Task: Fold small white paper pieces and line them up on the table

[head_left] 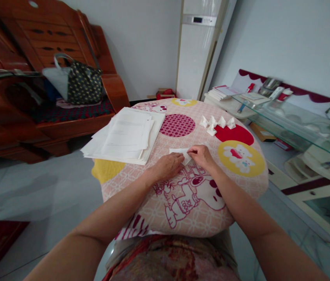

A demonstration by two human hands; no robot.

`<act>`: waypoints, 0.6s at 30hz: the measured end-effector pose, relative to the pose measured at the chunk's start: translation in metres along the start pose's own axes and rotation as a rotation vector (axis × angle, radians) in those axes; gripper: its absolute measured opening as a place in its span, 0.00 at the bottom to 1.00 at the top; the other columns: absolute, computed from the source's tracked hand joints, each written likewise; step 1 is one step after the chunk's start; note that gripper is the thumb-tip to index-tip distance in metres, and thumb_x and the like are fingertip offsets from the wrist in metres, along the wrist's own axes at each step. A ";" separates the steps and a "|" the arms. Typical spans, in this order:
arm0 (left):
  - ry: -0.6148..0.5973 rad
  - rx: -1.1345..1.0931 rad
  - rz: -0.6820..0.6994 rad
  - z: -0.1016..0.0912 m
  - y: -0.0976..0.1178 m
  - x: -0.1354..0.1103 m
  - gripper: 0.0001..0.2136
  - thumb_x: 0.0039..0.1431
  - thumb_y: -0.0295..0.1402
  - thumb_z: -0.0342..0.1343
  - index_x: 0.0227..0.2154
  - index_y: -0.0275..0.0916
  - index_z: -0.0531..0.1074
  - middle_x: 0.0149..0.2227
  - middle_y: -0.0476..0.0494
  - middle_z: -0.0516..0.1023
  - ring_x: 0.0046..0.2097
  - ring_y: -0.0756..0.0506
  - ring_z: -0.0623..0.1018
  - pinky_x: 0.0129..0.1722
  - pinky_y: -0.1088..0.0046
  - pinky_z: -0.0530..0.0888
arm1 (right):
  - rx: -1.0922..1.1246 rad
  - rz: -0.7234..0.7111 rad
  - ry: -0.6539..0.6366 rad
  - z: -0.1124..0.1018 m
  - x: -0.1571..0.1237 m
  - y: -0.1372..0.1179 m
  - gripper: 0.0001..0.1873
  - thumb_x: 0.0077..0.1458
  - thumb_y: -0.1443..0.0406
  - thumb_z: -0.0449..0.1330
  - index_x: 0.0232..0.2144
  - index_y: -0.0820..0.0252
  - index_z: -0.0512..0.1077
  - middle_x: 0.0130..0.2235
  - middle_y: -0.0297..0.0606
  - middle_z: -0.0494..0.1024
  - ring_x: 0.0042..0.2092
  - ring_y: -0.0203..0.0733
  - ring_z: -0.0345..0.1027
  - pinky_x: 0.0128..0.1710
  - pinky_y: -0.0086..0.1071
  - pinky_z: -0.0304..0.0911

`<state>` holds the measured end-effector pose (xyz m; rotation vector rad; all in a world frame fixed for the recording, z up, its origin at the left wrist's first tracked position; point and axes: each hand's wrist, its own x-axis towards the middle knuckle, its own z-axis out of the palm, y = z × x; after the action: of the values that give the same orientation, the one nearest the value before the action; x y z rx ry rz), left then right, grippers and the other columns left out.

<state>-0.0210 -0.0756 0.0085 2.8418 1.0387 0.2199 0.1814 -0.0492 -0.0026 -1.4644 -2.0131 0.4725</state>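
A small folded piece of white paper [186,157] lies on the cloth-covered round table between my hands. My left hand [168,167] holds its near left side, with fingers curled over it and the fingertips partly hidden. On the right, my right hand [202,156] pinches the paper's edge between thumb and fingers. Several finished-looking folded paper shapes [211,130], white and pointed, stand in a cluster beyond my right hand. Off to the left, a stack of white paper sheets [126,134] rests on the table, the top sheets faintly printed.
The patterned tablecloth [194,222] covers the table to its rounded edge. At right stands a glass-topped cabinet [293,121] with papers and small items. A wooden sofa [74,132] with a dark patterned bag [84,82] is at left. A tall white air conditioner [195,58] stands behind.
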 end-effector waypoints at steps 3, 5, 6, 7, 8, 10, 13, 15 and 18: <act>-0.020 -0.001 -0.040 -0.002 0.001 -0.001 0.08 0.68 0.32 0.49 0.46 0.36 0.68 0.48 0.36 0.77 0.51 0.40 0.77 0.52 0.63 0.74 | -0.006 0.166 -0.038 -0.003 0.007 -0.010 0.09 0.51 0.74 0.60 0.27 0.63 0.82 0.29 0.37 0.81 0.31 0.38 0.72 0.32 0.27 0.61; -0.024 -0.005 -0.062 -0.003 0.001 -0.001 0.11 0.68 0.33 0.50 0.50 0.36 0.67 0.51 0.36 0.77 0.53 0.40 0.77 0.53 0.63 0.73 | -0.074 0.249 -0.093 -0.006 0.014 -0.017 0.09 0.50 0.73 0.60 0.26 0.65 0.81 0.26 0.38 0.80 0.29 0.38 0.70 0.29 0.27 0.59; -0.022 -0.010 -0.068 -0.002 0.001 -0.002 0.13 0.68 0.33 0.50 0.52 0.37 0.67 0.53 0.36 0.76 0.55 0.40 0.76 0.54 0.63 0.73 | -0.124 0.286 -0.129 -0.007 0.017 -0.020 0.09 0.50 0.73 0.60 0.26 0.66 0.81 0.25 0.38 0.79 0.28 0.37 0.69 0.28 0.28 0.58; -0.019 -0.016 -0.075 -0.001 0.001 -0.002 0.15 0.68 0.34 0.51 0.55 0.37 0.65 0.55 0.35 0.75 0.56 0.40 0.76 0.55 0.62 0.72 | -0.174 0.322 -0.164 -0.008 0.021 -0.023 0.08 0.50 0.73 0.60 0.25 0.66 0.80 0.24 0.39 0.78 0.27 0.37 0.69 0.28 0.28 0.57; -0.016 -0.024 -0.086 0.000 0.000 -0.002 0.17 0.68 0.34 0.51 0.57 0.37 0.64 0.57 0.34 0.74 0.57 0.39 0.75 0.56 0.62 0.72 | -0.216 0.356 -0.195 -0.008 0.025 -0.025 0.08 0.49 0.73 0.60 0.25 0.66 0.80 0.24 0.40 0.78 0.27 0.38 0.69 0.27 0.28 0.57; -0.009 -0.037 -0.125 0.002 -0.002 -0.002 0.23 0.67 0.35 0.52 0.62 0.36 0.59 0.58 0.32 0.73 0.57 0.39 0.76 0.56 0.61 0.72 | -0.272 0.407 -0.236 -0.009 0.032 -0.029 0.07 0.49 0.72 0.61 0.25 0.66 0.80 0.24 0.41 0.78 0.28 0.39 0.69 0.27 0.29 0.57; 0.004 -0.042 -0.130 0.004 -0.004 -0.001 0.25 0.67 0.35 0.52 0.64 0.36 0.57 0.56 0.32 0.75 0.57 0.38 0.76 0.55 0.60 0.73 | -0.324 0.441 -0.280 -0.008 0.039 -0.033 0.05 0.49 0.71 0.63 0.26 0.66 0.80 0.26 0.44 0.79 0.30 0.42 0.72 0.27 0.29 0.58; 0.012 -0.028 -0.078 0.003 -0.005 0.000 0.22 0.66 0.34 0.51 0.62 0.37 0.61 0.57 0.34 0.74 0.58 0.38 0.75 0.56 0.60 0.72 | -0.340 0.457 -0.293 -0.006 0.042 -0.033 0.04 0.49 0.70 0.64 0.26 0.65 0.79 0.26 0.45 0.79 0.32 0.43 0.74 0.27 0.29 0.59; 0.027 -0.007 -0.005 0.001 -0.005 0.000 0.20 0.65 0.32 0.51 0.59 0.37 0.65 0.62 0.36 0.71 0.60 0.38 0.73 0.59 0.61 0.71 | -0.313 0.483 -0.308 -0.005 0.045 -0.031 0.04 0.49 0.69 0.64 0.25 0.64 0.78 0.24 0.43 0.78 0.32 0.43 0.74 0.27 0.29 0.60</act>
<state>-0.0242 -0.0715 0.0068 2.8379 1.0473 0.2608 0.1529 -0.0170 0.0313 -2.2084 -2.0193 0.6312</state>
